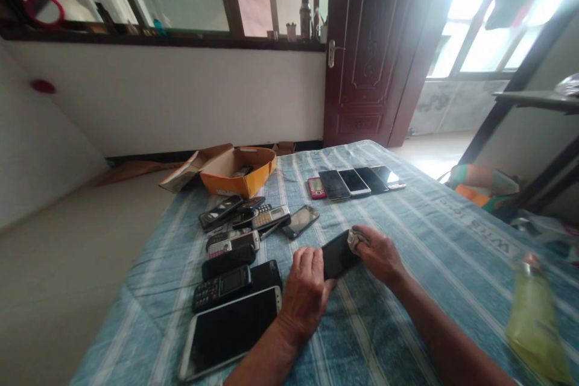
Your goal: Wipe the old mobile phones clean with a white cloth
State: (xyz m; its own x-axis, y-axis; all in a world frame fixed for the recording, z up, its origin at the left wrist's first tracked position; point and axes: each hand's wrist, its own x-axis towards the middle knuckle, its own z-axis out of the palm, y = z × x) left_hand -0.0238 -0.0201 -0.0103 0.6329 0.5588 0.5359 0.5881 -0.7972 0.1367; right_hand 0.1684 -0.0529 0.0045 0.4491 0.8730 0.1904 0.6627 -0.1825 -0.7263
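Between my hands, a little above the striped cloth, is a black smartphone (337,256), tilted. My left hand (308,286) is closed round its left end. A crumpled pale cloth (356,241) is pinched in my right hand (377,254) and touches the phone's right end. Just left of my left hand lies a large white-framed tablet (233,332) with a dark screen. Beyond it is a keypad phone (221,288), and several more old phones are heaped further back, among them a silver keypad phone (271,217) and a black touchscreen phone (302,221).
At the far side, a red phone (316,188) lies beside a row of several smartphones (355,182). An open orange box (253,182) stands at the back left edge of the striped bed cover (407,325). A yellow-green bottle (536,319) is at the right. Beyond is a door (366,72).
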